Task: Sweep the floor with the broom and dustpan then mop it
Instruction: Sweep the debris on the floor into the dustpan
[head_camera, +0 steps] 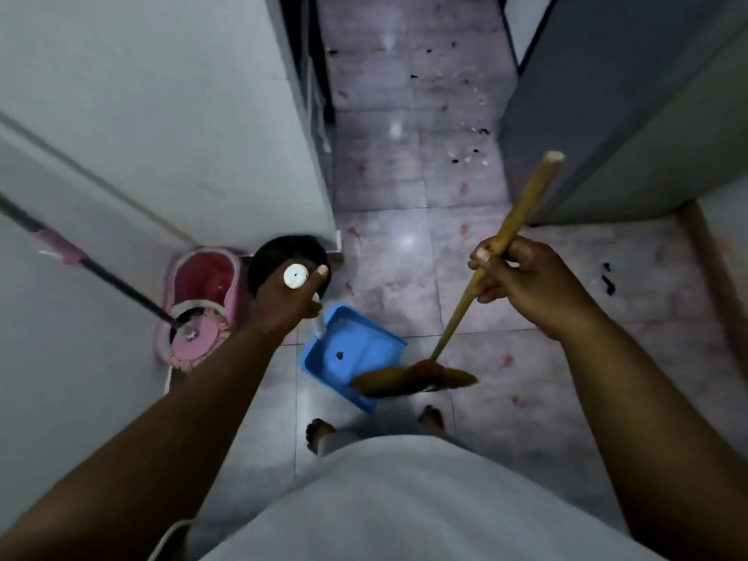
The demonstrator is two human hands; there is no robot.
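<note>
Broom (459, 317): pale wooden stick, matt; coarse brown fibre bristles
Dustpan (352, 350): blue plastic, smooth, slight sheen
Floor (384, 244): stone-look tiles, glossy, bright reflections
Mop bucket (202, 281): pink plastic, smooth
Mop (121, 286): dark smooth pole, pink cloth fringe
Wall (162, 95): matt paint
Shirt (404, 500): pale matt cloth

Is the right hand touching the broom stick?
Touching. The head view shows the right hand with its fingers curled round the broom stick, a little below the stick's top end.
</note>
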